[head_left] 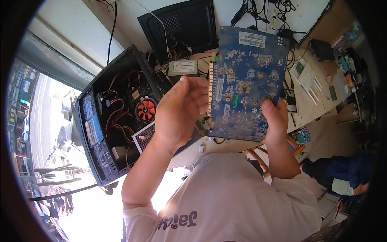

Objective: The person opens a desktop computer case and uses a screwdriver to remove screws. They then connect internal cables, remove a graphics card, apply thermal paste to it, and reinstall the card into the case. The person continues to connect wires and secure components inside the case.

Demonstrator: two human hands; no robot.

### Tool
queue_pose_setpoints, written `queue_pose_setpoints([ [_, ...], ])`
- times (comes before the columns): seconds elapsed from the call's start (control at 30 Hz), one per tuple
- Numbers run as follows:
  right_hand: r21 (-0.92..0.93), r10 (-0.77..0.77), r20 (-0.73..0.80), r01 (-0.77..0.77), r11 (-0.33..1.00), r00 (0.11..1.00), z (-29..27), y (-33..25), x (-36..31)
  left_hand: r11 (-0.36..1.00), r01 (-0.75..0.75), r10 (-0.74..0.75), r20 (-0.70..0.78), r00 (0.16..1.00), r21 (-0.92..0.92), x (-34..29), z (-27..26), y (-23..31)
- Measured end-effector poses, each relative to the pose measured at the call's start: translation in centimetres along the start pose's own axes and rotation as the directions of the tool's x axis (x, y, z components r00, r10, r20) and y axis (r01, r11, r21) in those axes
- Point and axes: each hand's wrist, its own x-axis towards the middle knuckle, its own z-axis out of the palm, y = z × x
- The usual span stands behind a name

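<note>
A large blue graphics card is held up in front of me, its back with small components, screws and stickers turned toward me. My right hand grips its lower right edge, thumb on the near face and the other fingers hidden behind. Along its left side runs a row of gold contacts. My left hand is cupped beside that row, thumb raised apart from the fingers. Its fingertips reach the card's edge; whether they touch it I cannot tell.
At left stands an opened black computer case with cables and a red fan. Behind are a metal power supply box and a black panel. The worktable holds tools and cables. At right, a person's dark clothing shows.
</note>
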Motion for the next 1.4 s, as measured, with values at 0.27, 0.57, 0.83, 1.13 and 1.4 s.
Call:
queue_pose_setpoints([
  [0.27,-0.029,-0.025,-0.002,0.025,0.999,1.000,-0.7,-0.5,-0.3,0.999,-0.030,0.029,-0.033,0.999,-0.022,-0.3,-0.1,-0.2],
  [0.57,-0.105,-0.096,-0.063,0.089,0.990,0.993,-0.2,-1.4,-0.6,0.999,-0.048,0.048,-0.002,0.999,-0.016,-0.3,-0.5,-0.2],
  [0.83,-0.145,-0.091,-0.053,0.083,0.986,0.994,-0.1,-1.7,-0.7,0.994,-0.103,0.103,0.000,0.995,0.024,-0.4,-0.2,0.2],
  [1.13,-0.086,-0.074,0.012,0.074,0.994,0.997,0.3,-1.3,-0.5,0.947,-0.262,0.274,-0.041,0.961,0.187,0.2,1.9,0.7],
  [1.4,-0.123,-0.101,0.018,0.102,0.987,0.995,0.6,-1.2,-0.7,0.918,-0.255,0.297,-0.100,0.950,0.303,0.2,2.3,0.2],
])
